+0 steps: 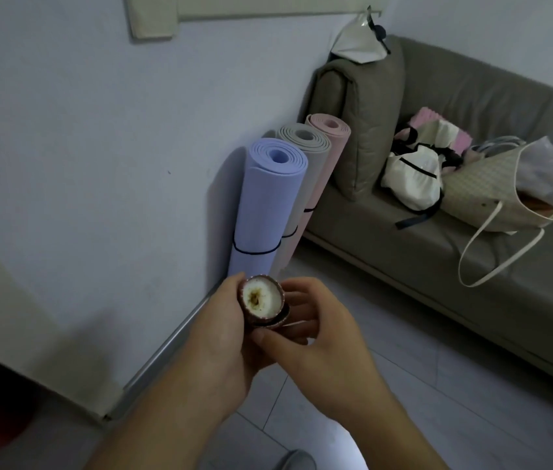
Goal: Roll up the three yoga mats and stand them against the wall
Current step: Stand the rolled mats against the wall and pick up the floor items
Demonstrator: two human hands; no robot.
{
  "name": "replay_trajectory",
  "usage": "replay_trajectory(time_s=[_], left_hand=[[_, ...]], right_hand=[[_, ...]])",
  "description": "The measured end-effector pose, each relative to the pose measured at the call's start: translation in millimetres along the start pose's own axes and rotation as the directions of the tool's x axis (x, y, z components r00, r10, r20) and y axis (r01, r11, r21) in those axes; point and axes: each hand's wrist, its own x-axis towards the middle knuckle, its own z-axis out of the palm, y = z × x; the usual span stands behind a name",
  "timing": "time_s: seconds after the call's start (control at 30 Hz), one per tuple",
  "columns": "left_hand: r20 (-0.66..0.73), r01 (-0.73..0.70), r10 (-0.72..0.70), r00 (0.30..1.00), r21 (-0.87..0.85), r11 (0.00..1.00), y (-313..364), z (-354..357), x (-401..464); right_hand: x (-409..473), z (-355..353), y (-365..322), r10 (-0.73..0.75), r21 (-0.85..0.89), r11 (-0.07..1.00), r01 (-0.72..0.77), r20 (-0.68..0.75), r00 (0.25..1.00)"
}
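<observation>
- All 3 mats stood rolled, on end, against the wall: purple mat nearest us, grey mat behind it, pink mat last, hard by the sofa arm.
- Long axes ran near upright, tops tipped to the wall; each touched its neighbour, w/ a thin black band low on every roll.
- We judged the task about done; no mat lay on the floor.
- Our left hand held a round choc-coated snack, pale bitten filling facing up.
- Our right hand curled around the snack from the other side, fingers touching it, so neither was free.
- Mats lay ahead and above the hands; purple base sat just beyond the left hand, the nearer one.
</observation>
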Motion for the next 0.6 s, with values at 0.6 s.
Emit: replay_trajectory(time_s=[0.6], left_hand=[[-0.103, -0.032, 0.051, 0.993, 0.177, 0.984, 13.4, -4.6, -1.4]], right_hand=[[5.4, -7.0, -4.1, -0.139, 0.156, 0.976, 0.153, -0.093, 0.986]])
